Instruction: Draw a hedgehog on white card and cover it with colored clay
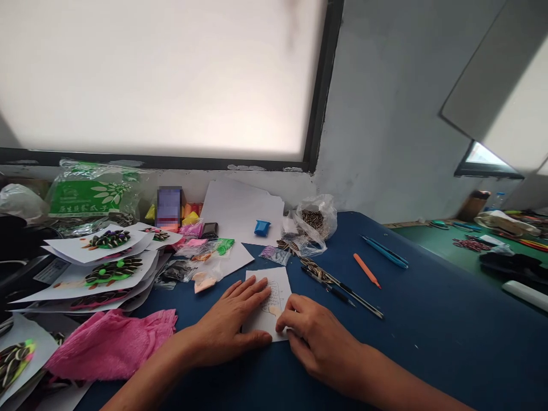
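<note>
We've got the left hand (237, 322) open and flat, fingers forward, on the left part of the small white sheet (280, 281), lower centre of frame. Our right hand (314, 334) is curled, thumb and index finger close together at the sheet's lower right (can't tell if anything is pinched there). Peach patch (274, 311) sits on the sheet between both hands, just below some handwriting. Right of that: black pen (327, 285), then an orange pen (367, 271) on the blue table (428, 325). Clear bag (327, 208) of striped seeds at upper centre-right, blue packet (262, 228) left of it. Pink cloth (115, 345) lies lower left.
</note>
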Available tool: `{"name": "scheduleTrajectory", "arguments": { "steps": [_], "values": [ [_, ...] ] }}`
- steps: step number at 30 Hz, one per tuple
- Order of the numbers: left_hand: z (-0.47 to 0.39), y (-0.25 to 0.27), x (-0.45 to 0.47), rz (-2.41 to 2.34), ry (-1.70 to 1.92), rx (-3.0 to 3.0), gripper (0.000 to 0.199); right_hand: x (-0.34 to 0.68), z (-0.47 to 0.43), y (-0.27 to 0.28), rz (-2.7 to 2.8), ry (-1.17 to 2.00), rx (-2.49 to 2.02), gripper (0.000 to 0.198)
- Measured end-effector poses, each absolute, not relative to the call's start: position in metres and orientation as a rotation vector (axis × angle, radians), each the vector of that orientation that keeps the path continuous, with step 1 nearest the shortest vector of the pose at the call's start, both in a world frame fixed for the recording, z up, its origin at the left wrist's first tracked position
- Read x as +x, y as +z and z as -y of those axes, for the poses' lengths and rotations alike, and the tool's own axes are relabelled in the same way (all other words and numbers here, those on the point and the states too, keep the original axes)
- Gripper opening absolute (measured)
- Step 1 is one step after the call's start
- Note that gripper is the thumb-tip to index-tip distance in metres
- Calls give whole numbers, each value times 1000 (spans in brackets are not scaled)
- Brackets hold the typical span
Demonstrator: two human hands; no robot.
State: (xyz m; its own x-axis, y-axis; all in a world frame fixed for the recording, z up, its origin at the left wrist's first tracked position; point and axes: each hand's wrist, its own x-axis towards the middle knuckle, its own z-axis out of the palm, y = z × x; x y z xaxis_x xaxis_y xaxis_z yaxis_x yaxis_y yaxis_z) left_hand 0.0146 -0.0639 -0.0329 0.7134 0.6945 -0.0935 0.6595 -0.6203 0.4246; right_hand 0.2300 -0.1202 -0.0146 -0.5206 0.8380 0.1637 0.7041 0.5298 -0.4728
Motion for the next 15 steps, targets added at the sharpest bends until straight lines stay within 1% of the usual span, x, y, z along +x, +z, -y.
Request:
{"name": "scheduleTrajectory", "arguments": {
  "steps": [4,8,15],
  "values": [
    [65,-32,15,-1045,101,2485,79,232,119,-13,2304,506,-1270,23],
    [64,-31,15,-1050,101,2475,79,232,117,-16,2313,525,-1297,17],
    [62,-35,14,-1039,118,2497,79,229,114,-20,2406,515,-1283,12]
  ]
}}
